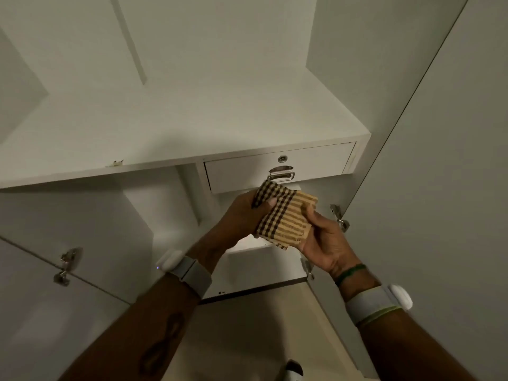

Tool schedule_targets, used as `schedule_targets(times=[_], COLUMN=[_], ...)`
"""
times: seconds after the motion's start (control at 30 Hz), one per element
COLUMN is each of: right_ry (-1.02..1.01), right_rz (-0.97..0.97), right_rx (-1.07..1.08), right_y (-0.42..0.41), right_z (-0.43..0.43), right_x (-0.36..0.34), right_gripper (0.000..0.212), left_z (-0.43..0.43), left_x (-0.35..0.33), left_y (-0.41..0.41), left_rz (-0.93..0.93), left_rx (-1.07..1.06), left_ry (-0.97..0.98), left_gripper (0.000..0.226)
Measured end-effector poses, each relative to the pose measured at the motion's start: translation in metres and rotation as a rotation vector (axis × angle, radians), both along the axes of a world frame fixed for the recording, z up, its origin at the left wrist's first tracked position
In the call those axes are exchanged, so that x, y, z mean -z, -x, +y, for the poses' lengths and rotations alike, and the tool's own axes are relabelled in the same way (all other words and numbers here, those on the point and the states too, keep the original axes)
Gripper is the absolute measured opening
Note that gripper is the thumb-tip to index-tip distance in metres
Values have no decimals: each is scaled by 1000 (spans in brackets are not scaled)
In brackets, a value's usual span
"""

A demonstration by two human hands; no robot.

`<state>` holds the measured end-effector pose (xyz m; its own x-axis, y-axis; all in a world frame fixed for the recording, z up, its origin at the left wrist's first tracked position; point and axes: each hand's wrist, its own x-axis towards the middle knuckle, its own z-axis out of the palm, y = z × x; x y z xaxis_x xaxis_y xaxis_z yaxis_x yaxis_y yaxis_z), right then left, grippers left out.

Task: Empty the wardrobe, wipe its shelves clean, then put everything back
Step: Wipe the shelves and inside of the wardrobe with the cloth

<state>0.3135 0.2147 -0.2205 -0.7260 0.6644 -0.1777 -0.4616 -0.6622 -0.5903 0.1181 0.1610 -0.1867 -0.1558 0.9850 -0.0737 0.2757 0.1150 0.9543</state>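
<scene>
I am counting one checked cloth [283,218] and two hands, the left hand [239,215] and the right hand [324,243]. I am seeing two grey wristbands, a left wristband [189,270] and a right wristband [376,301], and one green bracelet [350,272]. I am tallying one drawer [247,171] carrying one lock [282,159] and one metal handle [281,174], plus three door hinges: a left hinge [64,266], an upper right hinge [339,214] and a lower right hinge [308,268].

I hold the folded cloth [284,217], tan with dark brown checks and stripes. My left hand [242,213] grips its checked end and my right hand [324,243] its striped end, just below the white wardrobe's [343,50] shelf [178,125] and shut drawer [242,174].
</scene>
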Motion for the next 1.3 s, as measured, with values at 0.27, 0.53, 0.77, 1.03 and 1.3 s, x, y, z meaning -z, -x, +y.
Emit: schedule_targets(times=[0.27,0.53,0.77,1.03,1.3], right_ry=[-128,-220,-307,-496,-572], right_rz=[-232,-198,-166,-115,-115], right_rx=[218,285,357,450,626], right_y=[43,88,176,300,414], right_z=[78,168,230,288,350], right_x=[-71,-155,-267,-414,-546], right_gripper=[34,36,24,24,34], left_z=[73,131,187,252,322], left_x=[-76,-152,-269,-423,-548], left_y=[18,76,156,296,401], left_rz=[237,304,548,947,1278], left_rx=[-170,-268,-306,-367,-451], left_ry=[-96,-110,-216,-346,-407], left_gripper=[33,38,43,40,42])
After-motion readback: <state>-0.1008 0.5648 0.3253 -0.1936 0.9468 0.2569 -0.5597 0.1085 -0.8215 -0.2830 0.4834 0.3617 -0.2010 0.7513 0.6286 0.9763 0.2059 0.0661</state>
